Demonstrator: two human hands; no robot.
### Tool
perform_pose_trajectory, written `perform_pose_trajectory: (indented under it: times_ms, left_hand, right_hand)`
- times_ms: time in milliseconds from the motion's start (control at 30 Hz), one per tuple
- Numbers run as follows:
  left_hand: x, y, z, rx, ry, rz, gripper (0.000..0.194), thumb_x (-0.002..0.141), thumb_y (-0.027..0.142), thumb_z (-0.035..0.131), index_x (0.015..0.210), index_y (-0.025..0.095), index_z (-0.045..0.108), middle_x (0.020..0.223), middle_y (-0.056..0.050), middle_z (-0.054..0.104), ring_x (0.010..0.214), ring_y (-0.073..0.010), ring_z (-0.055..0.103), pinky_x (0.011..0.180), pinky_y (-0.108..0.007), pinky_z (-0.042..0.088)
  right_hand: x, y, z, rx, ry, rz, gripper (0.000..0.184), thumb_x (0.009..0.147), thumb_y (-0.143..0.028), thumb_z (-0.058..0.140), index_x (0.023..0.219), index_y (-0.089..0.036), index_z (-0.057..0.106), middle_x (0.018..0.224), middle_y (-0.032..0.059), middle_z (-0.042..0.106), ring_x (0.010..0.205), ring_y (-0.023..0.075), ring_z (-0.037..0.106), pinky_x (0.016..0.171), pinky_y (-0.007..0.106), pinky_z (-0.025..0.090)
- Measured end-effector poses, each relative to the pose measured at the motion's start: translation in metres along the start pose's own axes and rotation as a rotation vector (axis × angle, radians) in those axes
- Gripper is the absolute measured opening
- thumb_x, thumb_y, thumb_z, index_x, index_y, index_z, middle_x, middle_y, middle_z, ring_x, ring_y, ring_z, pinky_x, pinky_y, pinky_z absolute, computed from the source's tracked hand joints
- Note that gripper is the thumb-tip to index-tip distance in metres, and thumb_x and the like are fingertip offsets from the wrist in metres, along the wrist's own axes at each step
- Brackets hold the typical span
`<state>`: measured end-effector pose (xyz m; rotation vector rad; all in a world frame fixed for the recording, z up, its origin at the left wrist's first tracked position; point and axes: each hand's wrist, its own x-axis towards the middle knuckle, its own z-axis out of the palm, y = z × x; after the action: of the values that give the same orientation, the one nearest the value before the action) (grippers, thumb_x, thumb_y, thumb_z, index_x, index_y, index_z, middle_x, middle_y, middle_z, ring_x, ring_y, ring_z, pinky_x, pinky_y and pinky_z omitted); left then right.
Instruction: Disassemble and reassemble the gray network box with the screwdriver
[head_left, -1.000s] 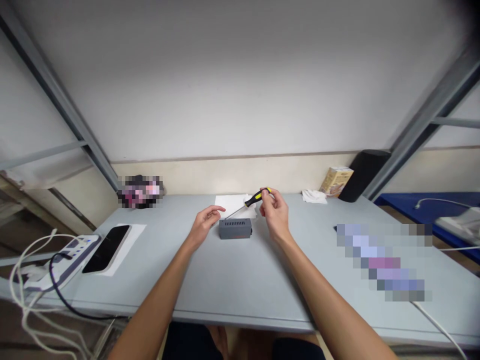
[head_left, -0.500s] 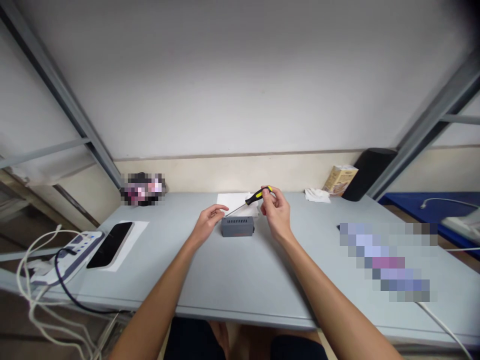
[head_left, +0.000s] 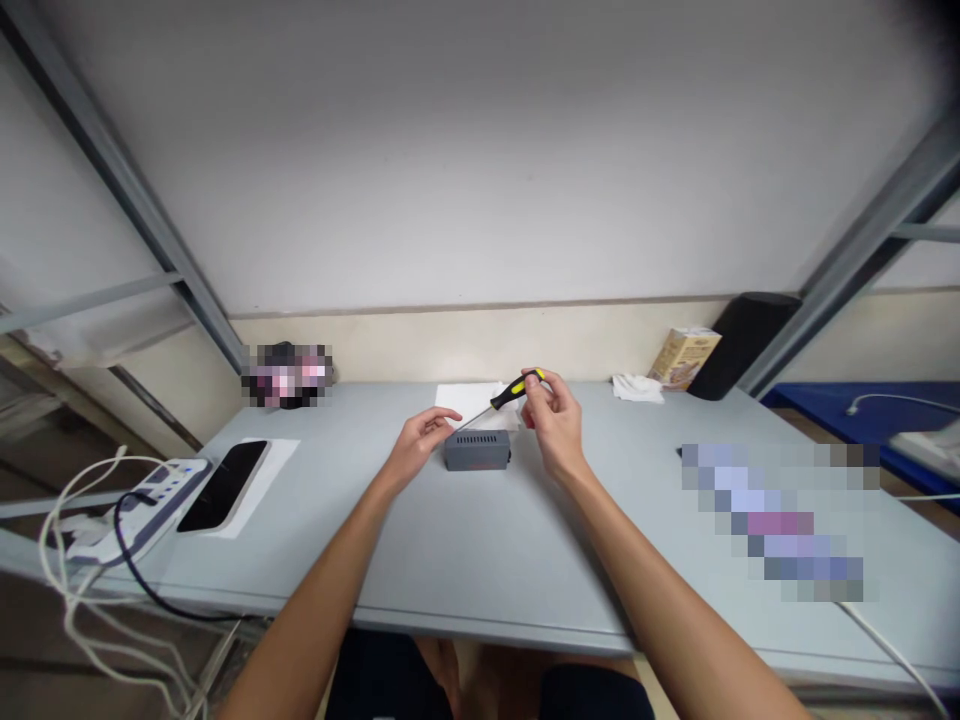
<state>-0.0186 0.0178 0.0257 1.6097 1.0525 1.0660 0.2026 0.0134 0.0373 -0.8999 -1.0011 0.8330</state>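
A small grey box with a row of slots along its top sits on the table in front of me. My right hand grips the black and yellow handle of a screwdriver. The shaft slants down to the left, and its tip reaches the box's top left corner. At that corner is my left hand, its index finger stretched out and apart from the thumb. The thumb is close to the screwdriver tip; whether it touches the tip or the box I cannot tell.
White paper lies behind the box. To the left are a phone on paper and a power strip with loose cables. Back right stand a carton, a crumpled tissue and a black cylinder. Blurred objects lie at both sides.
The view has shifted slightly. Both hands, the screwdriver and the box keep nearly the same places relative to each other.
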Motion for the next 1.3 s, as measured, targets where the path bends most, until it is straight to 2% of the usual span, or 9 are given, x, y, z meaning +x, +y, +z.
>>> perform_pose_trajectory:
  times_ms: [300,467,533,633,733,900,1133,1300]
  left_hand:
    - [-0.001,0.003,-0.002,0.039,-0.017,0.021,0.027,0.084,0.036,0.066,0.101,0.017,0.075,0.078,-0.002,0.06,0.075,-0.0169,0.057,0.074,-0.029,0.045]
    - [-0.002,0.003,-0.008,0.024,-0.014,0.005,0.031,0.088,0.042,0.069,0.106,0.018,0.075,0.089,-0.006,0.067,0.087,-0.02,0.062,0.081,-0.03,0.048]
    - [-0.003,0.004,-0.011,0.005,-0.086,-0.014,0.035,0.089,0.045,0.07,0.112,0.019,0.074,0.103,-0.008,0.07,0.101,-0.0231,0.064,0.089,-0.032,0.049]
    - [-0.004,0.005,-0.014,-0.026,-0.291,-0.081,0.047,0.084,0.045,0.08,0.123,0.021,0.07,0.124,-0.01,0.069,0.116,-0.0266,0.063,0.097,-0.035,0.049]
    - [-0.005,0.004,-0.013,-0.009,-0.385,-0.126,0.053,0.08,0.043,0.085,0.126,0.021,0.067,0.128,-0.011,0.069,0.117,-0.0274,0.064,0.1,-0.037,0.049]
    - [-0.004,0.001,-0.013,-0.039,-0.346,-0.118,0.055,0.075,0.041,0.089,0.121,0.019,0.068,0.126,-0.012,0.07,0.12,-0.0285,0.065,0.103,-0.04,0.05]
    - [-0.003,-0.002,-0.013,-0.074,-0.294,-0.153,0.054,0.073,0.04,0.091,0.116,0.017,0.069,0.119,-0.013,0.074,0.115,-0.0277,0.069,0.1,-0.04,0.053]
    - [-0.001,-0.007,-0.01,-0.106,-0.227,-0.125,0.057,0.074,0.045,0.09,0.118,0.017,0.068,0.118,-0.013,0.076,0.11,-0.0269,0.072,0.096,-0.038,0.055]
  right_hand:
    - [0.008,0.003,-0.006,0.067,0.128,0.053,0.059,0.076,-0.07,0.077,0.104,-0.019,0.067,0.057,-0.0084,0.046,0.045,0.0071,0.037,0.046,0.024,0.028]
    - [0.015,0.01,-0.013,0.155,0.218,0.153,0.058,0.074,-0.07,0.077,0.1,-0.02,0.065,0.08,-0.0023,0.066,0.045,0.0032,0.038,0.043,0.023,0.025]
    - [0.017,0.013,-0.017,0.2,0.244,0.199,0.053,0.076,-0.069,0.077,0.094,-0.021,0.062,0.084,-0.0014,0.068,0.045,0.0027,0.038,0.042,0.022,0.025]
    - [0.021,0.016,-0.023,0.298,0.293,0.279,0.05,0.076,-0.065,0.079,0.089,-0.021,0.059,0.081,-0.003,0.068,0.044,0.0022,0.036,0.04,0.021,0.026]
    - [0.024,0.018,-0.027,0.39,0.344,0.379,0.046,0.077,-0.061,0.08,0.091,-0.022,0.06,0.077,-0.0043,0.068,0.043,0.0027,0.035,0.038,0.019,0.028]
    - [0.025,0.017,-0.028,0.47,0.345,0.46,0.042,0.081,-0.058,0.079,0.092,-0.022,0.061,0.074,-0.005,0.069,0.041,0.0026,0.034,0.035,0.018,0.029]
    - [0.024,0.015,-0.026,0.502,0.3,0.483,0.042,0.08,-0.056,0.081,0.091,-0.021,0.06,0.074,-0.005,0.071,0.039,0.0015,0.035,0.035,0.016,0.03]
    - [0.023,0.013,-0.025,0.492,0.293,0.503,0.043,0.08,-0.057,0.081,0.088,-0.021,0.058,0.072,-0.005,0.069,0.039,0.0015,0.035,0.034,0.015,0.03]
